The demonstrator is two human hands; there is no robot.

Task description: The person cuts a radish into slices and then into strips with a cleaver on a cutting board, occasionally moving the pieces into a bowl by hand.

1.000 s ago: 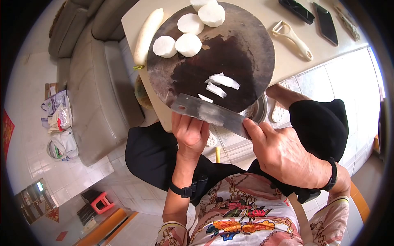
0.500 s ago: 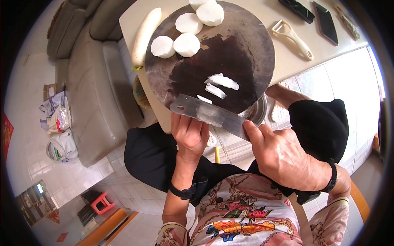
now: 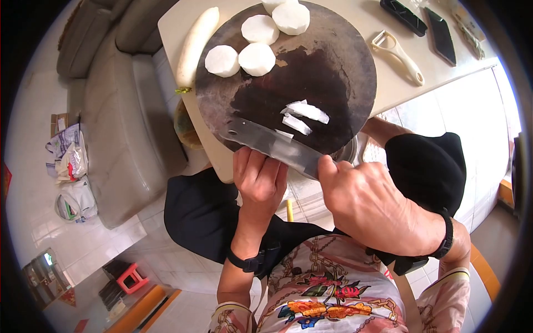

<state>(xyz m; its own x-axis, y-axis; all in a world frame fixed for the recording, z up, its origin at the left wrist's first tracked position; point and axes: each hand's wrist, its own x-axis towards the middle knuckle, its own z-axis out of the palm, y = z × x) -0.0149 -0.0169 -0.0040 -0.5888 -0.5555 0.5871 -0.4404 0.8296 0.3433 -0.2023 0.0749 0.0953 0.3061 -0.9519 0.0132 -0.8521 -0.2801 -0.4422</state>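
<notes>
My right hand (image 3: 377, 205) is wrapped round the handle end of a cleaver (image 3: 272, 145), whose broad blade lies slantwise over the near edge of a round chopping board (image 3: 222, 105). Just below the blade, my left hand (image 3: 258, 177) has its fingers curled up against it; whatever they grip is hidden. Beyond the blade lie a few white radish strips (image 3: 308, 112), one of them partly covered by it. Thick peeled radish chunks (image 3: 257, 59) stand at the board's far left. A whole white radish (image 3: 198, 47) rests beside the board.
The board sits on a pale table (image 3: 222, 164). To its right are a peeler (image 3: 398, 57), a dark case (image 3: 403, 15) and a black phone-like slab (image 3: 440, 36). A metal bowl (image 3: 350, 149) shows partly below the board's edge. A grey sofa (image 3: 127, 127) stands left.
The cleaver has shifted slightly up and left, and its blade is tilted differently. My right hand moved a little left with it. The whole view has shifted slightly.
</notes>
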